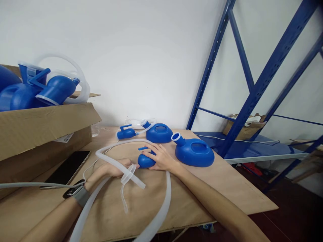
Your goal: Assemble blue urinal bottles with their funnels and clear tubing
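One small blue handled piece point(145, 161) is being grasped by the right hand point(161, 158) over the surface's point(227, 188) middle, probably to be kept steady for the left hand point(118, 168), whose grip cannot be told behind one clear ring point(124, 179). Beyond, two blue bottles point(195, 153) and one similar piece point(127, 133) are being supported.

blue vessel point(144, 162): partly behind right hand point(161, 158) | hose point(165, 198): cut at bottom | carton point(47, 122): cut at left

Smooth, softly shiny blue plastic vessel point(145, 162); translucent plastic tube point(165, 195); matt cardboard box point(47, 117); smooth wooden tabletop point(232, 188); painted metal rack point(253, 98)
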{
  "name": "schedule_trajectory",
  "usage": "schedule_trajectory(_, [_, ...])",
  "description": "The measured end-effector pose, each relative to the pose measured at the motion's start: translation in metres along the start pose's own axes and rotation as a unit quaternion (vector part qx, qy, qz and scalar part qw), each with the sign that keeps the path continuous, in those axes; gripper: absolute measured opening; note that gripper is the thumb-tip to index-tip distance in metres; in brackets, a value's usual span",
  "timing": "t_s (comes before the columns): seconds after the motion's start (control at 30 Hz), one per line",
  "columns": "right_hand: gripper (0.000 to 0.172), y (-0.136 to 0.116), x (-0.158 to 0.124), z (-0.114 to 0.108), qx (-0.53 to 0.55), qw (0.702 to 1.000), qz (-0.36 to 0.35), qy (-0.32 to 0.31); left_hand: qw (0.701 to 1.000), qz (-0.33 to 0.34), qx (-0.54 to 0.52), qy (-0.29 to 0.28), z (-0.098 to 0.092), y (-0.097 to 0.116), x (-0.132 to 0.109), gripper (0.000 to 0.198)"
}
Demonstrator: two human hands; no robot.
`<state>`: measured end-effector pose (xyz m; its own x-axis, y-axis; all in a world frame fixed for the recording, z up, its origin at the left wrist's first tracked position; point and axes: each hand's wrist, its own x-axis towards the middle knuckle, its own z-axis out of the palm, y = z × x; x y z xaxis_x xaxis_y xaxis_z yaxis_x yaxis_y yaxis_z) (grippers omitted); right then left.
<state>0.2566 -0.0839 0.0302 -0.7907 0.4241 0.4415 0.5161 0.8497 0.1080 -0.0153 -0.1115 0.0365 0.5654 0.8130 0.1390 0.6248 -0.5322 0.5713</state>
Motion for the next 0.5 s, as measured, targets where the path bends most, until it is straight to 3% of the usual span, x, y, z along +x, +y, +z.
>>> schedule_trajectory(0.1, [0.075,0.001,-0.001,-0.002,0.0,1.0,0.028,0.011,0.997,0.034,0.056,-0.036,0.002,0.001,0.004,0.053])
schedule_trajectory(0.2, [0.073,0.002,-0.001,-0.005,0.043,0.997,0.062,0.015,0.981,0.046,0.187,0.025,0.009,-0.006,0.009,0.049])
schedule_trajectory(0.33, [0.08,0.004,0.001,-0.009,0.112,0.99,0.087,0.01,0.908,0.126,0.396,0.045,0.009,-0.015,0.012,0.046])
schedule_trajectory(0.5, [0.085,0.01,0.002,-0.015,0.21,0.973,0.09,-0.015,0.848,0.221,0.477,0.07,-0.004,-0.012,0.008,0.037])
